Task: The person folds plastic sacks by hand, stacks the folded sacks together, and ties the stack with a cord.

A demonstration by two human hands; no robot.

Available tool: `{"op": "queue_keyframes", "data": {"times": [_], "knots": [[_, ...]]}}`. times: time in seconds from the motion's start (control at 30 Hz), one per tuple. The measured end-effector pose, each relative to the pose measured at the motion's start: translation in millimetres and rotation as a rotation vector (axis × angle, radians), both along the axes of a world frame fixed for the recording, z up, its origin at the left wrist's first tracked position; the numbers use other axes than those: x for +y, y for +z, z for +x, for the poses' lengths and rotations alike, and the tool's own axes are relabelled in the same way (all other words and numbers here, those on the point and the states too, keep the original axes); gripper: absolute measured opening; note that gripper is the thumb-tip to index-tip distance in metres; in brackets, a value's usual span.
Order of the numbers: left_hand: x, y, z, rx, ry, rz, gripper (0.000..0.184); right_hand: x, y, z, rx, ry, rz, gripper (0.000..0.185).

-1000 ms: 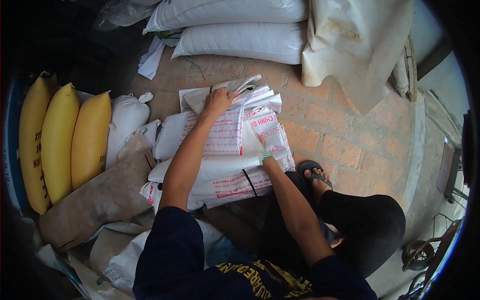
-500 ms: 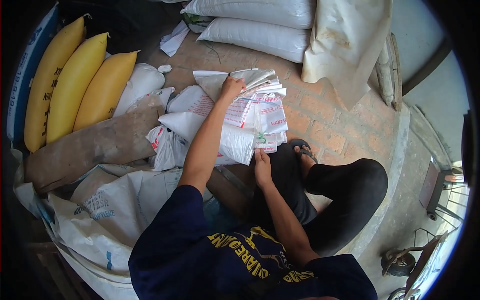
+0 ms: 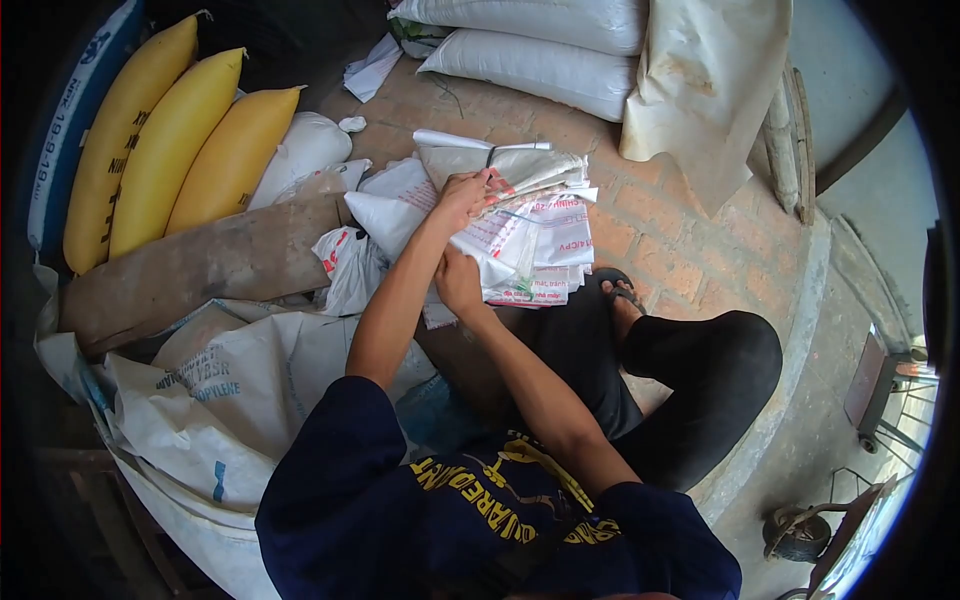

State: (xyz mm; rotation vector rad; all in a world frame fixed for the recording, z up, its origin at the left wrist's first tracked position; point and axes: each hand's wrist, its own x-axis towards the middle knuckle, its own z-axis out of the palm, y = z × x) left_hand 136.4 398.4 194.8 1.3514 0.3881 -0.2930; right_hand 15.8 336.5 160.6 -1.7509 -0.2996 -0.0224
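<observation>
A bundle of folded white woven sacks (image 3: 545, 240) with red print lies in front of me, partly over my leg. Fingers of my left hand (image 3: 463, 198) are closed on its upper part, on the greyish folded sack (image 3: 525, 168), just below a dark band (image 3: 490, 157). Lower down, my right hand (image 3: 459, 281) is closed at the bundle's left edge, gripping a white sack fold; its fingertips are partly hidden. More loose white sacks (image 3: 380, 212) lie under and left of the bundle.
Yellow filled sacks (image 3: 175, 140) and a blue sack (image 3: 85, 125) stand at left behind a brown board (image 3: 210, 265). White full sacks (image 3: 530, 70) are stacked at the back. A large open sack (image 3: 220, 400) lies at lower left. A wheeled cart (image 3: 800, 535) stands at right.
My right hand has moved left and up from the bundle's lower corner to its left edge. The white sack flap there has been drawn back, showing more print. The left hand keeps its hold.
</observation>
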Motion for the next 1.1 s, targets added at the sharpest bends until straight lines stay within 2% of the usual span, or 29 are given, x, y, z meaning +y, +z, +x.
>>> {"op": "queue_keyframes", "data": {"times": [0.07, 0.13, 0.2, 0.23, 0.3, 0.33, 0.37, 0.4, 0.43, 0.5, 0.57, 0.63, 0.67, 0.77, 0.83, 0.87, 0.9, 0.97, 1.03, 1.1], "knots": [[-2.8, 3.5, -17.5, -0.03, 0.036, 0.036, 0.025, 4.6, -22.8, 28.1, -0.011, -0.134, -0.032, 0.016], [10.1, 14.0, -34.5, -0.04, 0.029, 0.085, 0.026, -5.7, -35.7, 40.4, 0.032, -0.226, 0.118, 0.019], [31.3, 25.6, -50.7, -0.033, 0.061, 0.116, 0.028, -25.7, -40.2, 52.9, 0.221, -0.262, 0.141, 0.023], [39.8, 27.1, -62.2, 0.003, 0.122, 0.039, 0.029, -29.2, -48.0, 57.9, 0.195, -0.347, 0.152, 0.022], [31.7, 28.4, -78.7, 0.046, 0.218, -0.037, 0.032, -32.0, -63.8, 61.6, 0.072, -0.326, 0.05, 0.02], [17.2, 19.0, -89.4, 0.05, 0.223, -0.062, 0.031, -29.3, -72.4, 63.4, 0.095, -0.33, -0.021, 0.018], [2.0, 4.5, -101.6, 0.053, 0.232, -0.089, 0.031, -27.5, -78.9, 62.2, 0.127, -0.333, 0.023, 0.018], [-12.0, -12.3, -116.3, 0.015, 0.209, 0.066, 0.03, -27.2, -85.9, 61.2, 0.156, -0.333, 0.061, 0.018], [-15.2, -28.8, -129.3, -0.002, 0.241, 0.092, 0.03, -29.2, -99.8, 57.8, 0.031, -0.352, 0.02, 0.016], [-11.4, -50.8, -148.8, 0.002, 0.346, 0.054, 0.03, -41.6, -109.7, 43.1, 0.036, -0.286, 0.054, 0.015], [6.0, -64.9, -164.4, -0.04, 0.403, -0.053, 0.03, -50.0, -107.6, 27.9, 0.001, -0.29, 0.049, 0.018], [9.6, -69.6, -166.5, -0.042, 0.405, -0.095, 0.03, -58.3, -100.7, 14.4, 0.111, -0.236, 0.126, 0.025], [3.2, -71.9, -164.0, -0.04, 0.415, -0.105, 0.029, -62.3, -101.0, 9.2, 0.011, -0.202, 0.079, 0.03], [-15.5, -87.3, -152.8, -0.049, 0.371, -0.22, 0.028, -78.8, -71.7, -0.9, 0.198, 0.067, 0.296, 0.029], [-40.2, -83.8, -133.0, 0.008, 0.571, -0.35, 0.027, -83.2, -53.1, -5.7, 0.046, 0.204, 0.256, 0.027], [-41.3, -90.4, -126.7, 0.001, 0.6, -0.391, 0.025, -86.6, -42.2, -8.4, 0.025, 0.197, 0.268, 0.026], [-41.8, -92.2, -124.7, -0.057, 0.613, -0.444, 0.025, -91.5, -36.7, -7.3, 0.068, 0.206, 0.301, 0.025], [-47.2, -79.4, -133.4, -0.179, 0.586, -0.55, 0.025, -101.0, -27.9, 4.3, -0.007, 0.174, 0.254, 0.023], [-56.1, -68.0, -138.7, -0.194, 0.591, -0.568, 0.025, -103.7, -2.3, 13.9, -0.121, 0.234, 0.208, 0.022], [-64.3, -57.1, -147.2, -0.162, 0.654, -0.583, 0.029, -100.7, 18.1, 12.7, -0.083, 0.247, 0.244, 0.021]]}}
